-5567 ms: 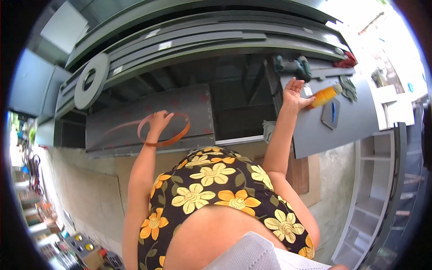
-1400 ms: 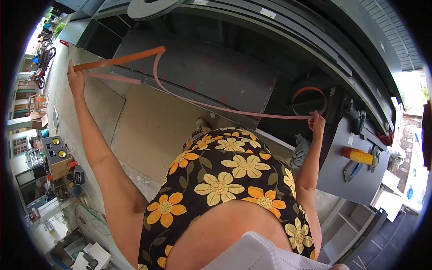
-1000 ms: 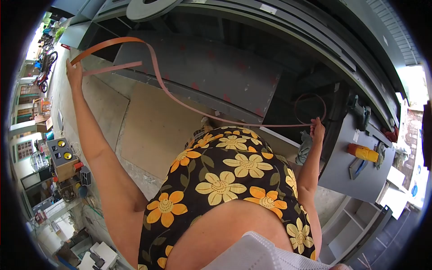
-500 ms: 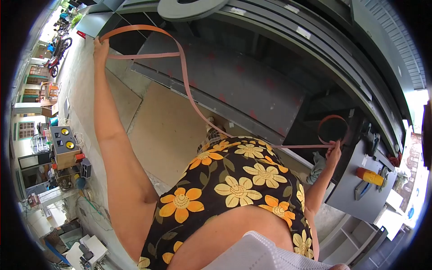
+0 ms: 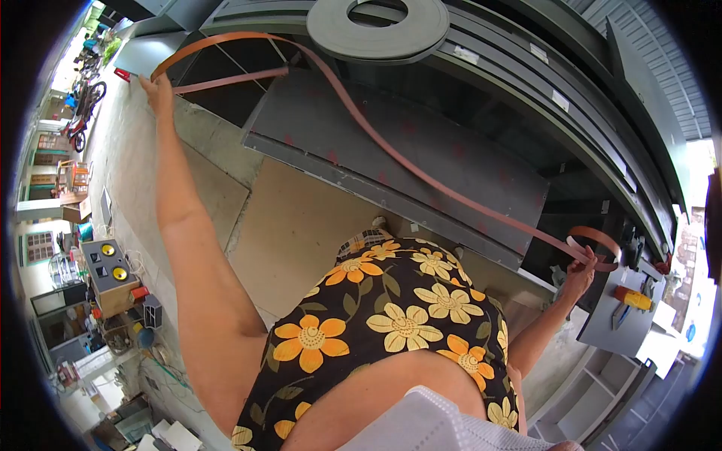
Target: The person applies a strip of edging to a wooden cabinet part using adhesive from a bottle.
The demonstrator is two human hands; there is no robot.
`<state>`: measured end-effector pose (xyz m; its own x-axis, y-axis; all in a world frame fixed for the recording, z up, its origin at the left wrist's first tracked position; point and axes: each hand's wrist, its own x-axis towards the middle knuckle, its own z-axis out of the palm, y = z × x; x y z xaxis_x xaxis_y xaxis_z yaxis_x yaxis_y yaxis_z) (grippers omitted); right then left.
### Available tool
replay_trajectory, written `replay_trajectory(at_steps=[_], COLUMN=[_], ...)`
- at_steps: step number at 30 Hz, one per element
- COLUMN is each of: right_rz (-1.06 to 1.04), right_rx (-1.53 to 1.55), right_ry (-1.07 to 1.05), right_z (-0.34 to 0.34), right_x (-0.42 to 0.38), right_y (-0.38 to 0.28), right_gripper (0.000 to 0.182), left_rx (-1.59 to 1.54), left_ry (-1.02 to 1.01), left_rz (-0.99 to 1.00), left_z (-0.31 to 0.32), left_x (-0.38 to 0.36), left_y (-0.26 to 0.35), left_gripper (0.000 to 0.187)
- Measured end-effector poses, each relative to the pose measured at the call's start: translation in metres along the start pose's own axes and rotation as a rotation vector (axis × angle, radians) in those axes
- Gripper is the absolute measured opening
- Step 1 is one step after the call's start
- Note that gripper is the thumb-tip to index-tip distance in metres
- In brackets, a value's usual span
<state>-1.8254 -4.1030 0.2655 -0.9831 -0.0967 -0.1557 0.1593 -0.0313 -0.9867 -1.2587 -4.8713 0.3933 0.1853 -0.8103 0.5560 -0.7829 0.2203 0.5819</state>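
A long pinkish-brown strip (image 5: 421,177) runs in the air between my two hands. On the left, my left hand (image 5: 158,94) is closed on the strip, which arches up from it; a loose end of the strip points right beside it. At the right, my right hand (image 5: 580,272) pinches the strip, and a loop of it curls above and beyond the fingers. Behind the strip lies a dark grey panel (image 5: 391,150) with faint red marks.
A grey roll (image 5: 376,26) lies on stacked dark boards at the top. A yellow-and-red tool (image 5: 634,298) rests on a grey surface at the right. A speaker box (image 5: 110,270) stands at the left, with motorbikes (image 5: 86,113) farther off. Grey shelving (image 5: 594,391) is at lower right.
My right hand has moved farther right and slightly down. The strip, which sagged down to my body, now stretches across more directly. My left hand has shifted a little left, and the view has turned.
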Motion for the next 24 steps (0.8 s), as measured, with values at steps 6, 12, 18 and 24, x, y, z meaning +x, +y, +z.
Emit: replay_trajectory(at_steps=[6,12,18,24], right_rz=[0.122,0.051,0.042,0.174], right_rx=[-0.146,-0.294,-0.219,-0.100], right_ry=[-0.165,-0.295,-0.299,-0.392], right_z=[0.029,0.068,0.083,0.083], right_x=[-0.044,-0.081,-0.085,-0.088], right_y=[0.027,-0.004,-0.027,-0.012], right_gripper=[0.042,0.045,0.047,0.049], left_rx=[-0.335,-0.672,-0.754,-0.889], left_ry=[-0.446,-0.532,-0.489,-0.858], left_rz=[-0.767,-1.271,-1.200,-1.047], left_z=[0.076,0.088,0.122,0.148], left_x=[0.033,-0.141,-0.198,-0.270], left_y=[-0.233,-0.208,-0.193,-0.102], left_gripper=[0.078,0.059,0.041,0.024])
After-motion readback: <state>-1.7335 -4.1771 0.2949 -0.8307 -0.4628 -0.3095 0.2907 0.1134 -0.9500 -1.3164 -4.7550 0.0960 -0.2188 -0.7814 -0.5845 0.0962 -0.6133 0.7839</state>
